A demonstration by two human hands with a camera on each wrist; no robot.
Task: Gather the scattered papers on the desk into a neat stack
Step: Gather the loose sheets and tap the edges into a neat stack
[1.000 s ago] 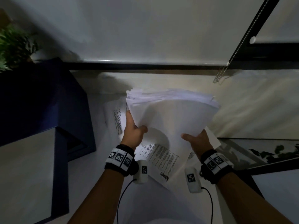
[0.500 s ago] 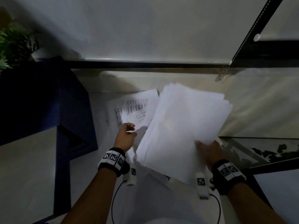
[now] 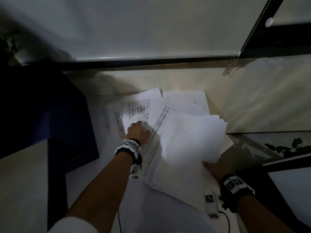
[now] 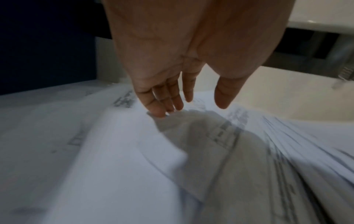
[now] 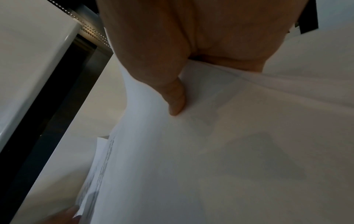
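Note:
A thick stack of white papers [image 3: 190, 140] lies tilted over the desk's right half. My right hand [image 3: 212, 167] pinches the stack's near right corner: in the right wrist view its thumb [image 5: 176, 104] presses on the top sheet [image 5: 229, 151], and the fingers are hidden underneath. Loose printed sheets [image 3: 136, 108] lie fanned out at the back left, partly under the stack. My left hand [image 3: 137, 132] reaches over them. In the left wrist view its fingers [image 4: 159, 109] are straight and their tips touch a printed sheet [image 4: 122, 151]; this hand [image 4: 191, 106] holds nothing.
A dark blue cabinet [image 3: 42, 115] stands close on the left. Behind the desk [image 3: 168, 219] are a pale blind and its bead chain [image 3: 229, 68]. A glass surface [image 3: 252, 148] adjoins on the right, and a plant [image 3: 6, 42] shows at the far left.
The left hand let go of the stack and moved forward onto the printed sheets. The right hand swung the stack down and to the right, from raised to nearly flat.

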